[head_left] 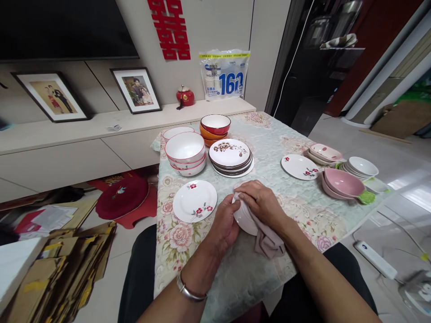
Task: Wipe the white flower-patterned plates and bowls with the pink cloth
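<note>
Above the near part of the table, my left hand (226, 220) grips the edge of a white plate (245, 220), thumb on top. My right hand (261, 200) is closed over a pinkish-grey cloth (269, 240) and presses it on the plate's far side. Part of the plate is hidden by the cloth and my fingers. To the left lies a white plate with red flowers (194, 201). Just beyond my hands stands a stack of dark-rimmed plates (230, 153), the top one bearing a brown flower pattern.
Large white bowls (185, 148) and red-and-orange bowls (215, 124) stand at the table's back left. On the right are a flowered plate (299, 166), pink leaf-shaped bowls (344, 183), spotted dishes (325, 152) and small white bowls (362, 166). Flattened cardboard (50, 273) lies on the floor.
</note>
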A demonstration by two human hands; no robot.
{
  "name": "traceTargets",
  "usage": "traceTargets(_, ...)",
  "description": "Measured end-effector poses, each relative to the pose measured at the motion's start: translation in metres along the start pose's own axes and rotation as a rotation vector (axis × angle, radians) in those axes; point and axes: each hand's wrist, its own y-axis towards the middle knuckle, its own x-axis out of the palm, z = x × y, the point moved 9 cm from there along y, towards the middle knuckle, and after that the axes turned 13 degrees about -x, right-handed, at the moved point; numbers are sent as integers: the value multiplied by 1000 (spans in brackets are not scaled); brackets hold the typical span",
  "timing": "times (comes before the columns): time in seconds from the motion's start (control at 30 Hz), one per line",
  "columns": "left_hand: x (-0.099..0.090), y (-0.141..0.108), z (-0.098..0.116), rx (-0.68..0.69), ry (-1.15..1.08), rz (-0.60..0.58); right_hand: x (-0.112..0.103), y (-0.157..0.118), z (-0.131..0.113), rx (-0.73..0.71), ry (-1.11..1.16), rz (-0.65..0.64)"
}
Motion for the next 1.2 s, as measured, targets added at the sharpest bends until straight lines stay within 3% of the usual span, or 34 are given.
traceTargets(0.1,-5,2,-2,-13,25,35,-11,-8,26,161,-136,34)
traceTargets(0.17,-6,2,-1,-12,33,39,-16,-11,30,214,-194,54)
traceTargets(0.4,6,-1,2,15,-14,-69,7,3,-20,-116,-4,-21)
traceTargets(0.63,-3,1,-3,-27,35,6,-10,-6,23,185,-196,58)
traceTargets(0.87,10,-3,0,2,37,-98,3,8,-3,91,1,31)
traceTargets(1.1,5,0,-8,-49,70,-63,-12,-6,41,341,-90,58)
traceTargets(1.2,7,-1,-7,-46,72,-58,-11,-4,31,287,-102,61)
